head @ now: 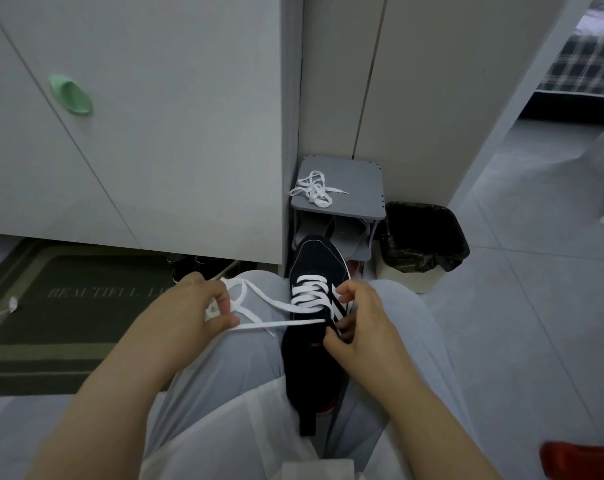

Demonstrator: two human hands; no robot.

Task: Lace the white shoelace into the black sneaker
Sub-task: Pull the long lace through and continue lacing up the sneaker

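One sneaker, two laces.
Left hand pinching threaded lace; right hand gripping sneaker; spare lace at shelf's left edge.

Black sneaker between knees, tiled floor — doormat, bin, grey rack, loose lace on top

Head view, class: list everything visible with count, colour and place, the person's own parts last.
sneaker: one, black with white stripes, centre of view
shoelace: one, white, partly laced into the sneaker
spare lace: one, white, on the rack
rack: one, grey, corner
bin: one, black-lined, beside the rack
doormat: one, dark green, floor at left
handle: one, pale green, cabinet door
red thing: one, bottom right edge
left hand: one, grips the shoelace ends
right hand: one, fingers pinch the sneaker's side
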